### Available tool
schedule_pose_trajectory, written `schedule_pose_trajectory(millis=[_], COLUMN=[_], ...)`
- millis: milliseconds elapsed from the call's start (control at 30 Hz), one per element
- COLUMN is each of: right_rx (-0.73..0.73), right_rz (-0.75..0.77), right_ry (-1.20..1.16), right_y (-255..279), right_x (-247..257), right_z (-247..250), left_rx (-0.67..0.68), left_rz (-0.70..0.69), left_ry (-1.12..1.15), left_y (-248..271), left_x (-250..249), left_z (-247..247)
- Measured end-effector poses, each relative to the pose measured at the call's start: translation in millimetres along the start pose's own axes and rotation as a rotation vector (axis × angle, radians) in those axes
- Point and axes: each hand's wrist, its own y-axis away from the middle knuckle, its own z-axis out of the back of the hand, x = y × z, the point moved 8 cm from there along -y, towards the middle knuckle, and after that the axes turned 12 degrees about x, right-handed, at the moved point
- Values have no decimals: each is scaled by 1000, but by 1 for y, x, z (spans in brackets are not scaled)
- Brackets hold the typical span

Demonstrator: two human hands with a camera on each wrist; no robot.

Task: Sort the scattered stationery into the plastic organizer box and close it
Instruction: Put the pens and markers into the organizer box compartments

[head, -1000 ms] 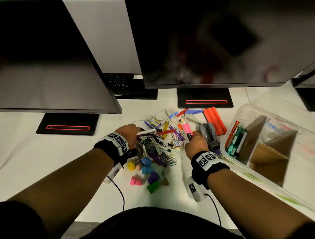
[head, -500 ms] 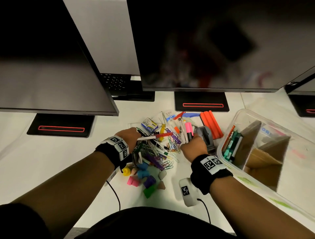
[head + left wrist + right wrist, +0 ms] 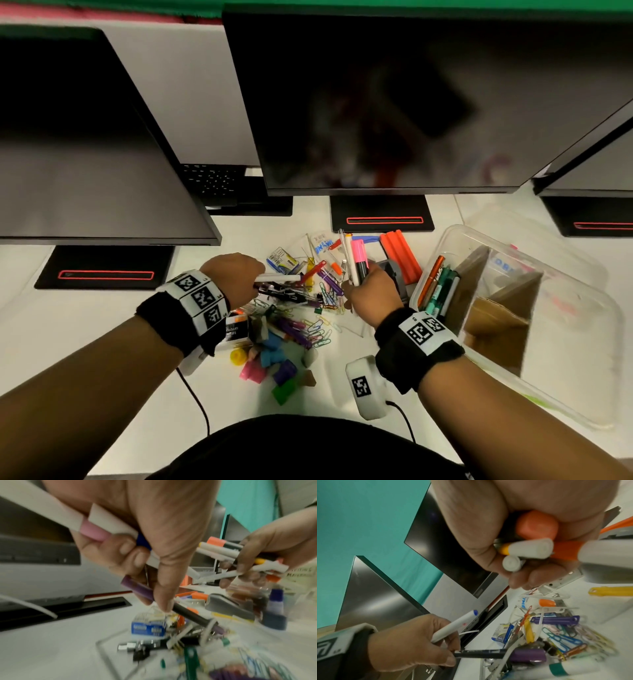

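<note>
Scattered stationery (image 3: 308,308) lies heaped on the white desk between my hands. My left hand (image 3: 246,281) grips a white pen (image 3: 277,278) and a dark marker (image 3: 284,294) over the heap; the left wrist view shows my left hand (image 3: 145,561) also curled round a purple marker (image 3: 137,588). My right hand (image 3: 366,291) grips a bundle of pens with a pink highlighter (image 3: 359,253) sticking up; in the right wrist view my right hand (image 3: 522,563) holds white and orange pens (image 3: 530,547). The clear plastic organizer box (image 3: 455,233) stands open at the right, with several pens (image 3: 436,287) in its left compartment.
Cardboard dividers (image 3: 496,315) split the box. A grey stapler (image 3: 394,274) and an orange block (image 3: 399,255) lie between my right hand and the box. Coloured paper clips (image 3: 322,332), small coloured erasers (image 3: 270,363) and a staples box (image 3: 282,262) are in the heap. Monitors (image 3: 376,102) overhang the desk.
My right hand has drawn slightly left, away from the stapler, with the pink highlighter and white pens now standing up out of its grip. My left hand still holds its pens.
</note>
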Motion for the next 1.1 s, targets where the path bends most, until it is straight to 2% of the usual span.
schedule_pose_trajectory(millis=[133, 333, 433, 533, 633, 733, 933, 1000, 1100], right_rx=[25, 6, 17, 1, -127, -253, -296, -299, -284], right_rz=[8, 55, 27, 39, 20, -79, -152, -160, -187], right_ry=[-54, -289, -379, -492, -577, -563, -565, -540, -462], right_y=[7, 23, 31, 46, 59, 64, 68, 64, 57], right_x=[6, 14, 13, 9, -6, -33, -58, -62, -63], right_z=[3, 20, 31, 51, 80, 102, 121, 126, 133], left_rx=[73, 156, 188, 136, 53, 86, 228, 231, 187], left_rz=[-20, -77, -118, -215, -308, -345, -350, -361, -368], left_ry=[2, 102, 113, 252, 484, 755, 914, 926, 756], left_y=[18, 33, 39, 41, 34, 13, -18, -22, -28], left_x=[-4, -25, -45, -73, -106, -142, -215, -231, -242], left_z=[8, 21, 29, 47, 67, 66, 53, 54, 61])
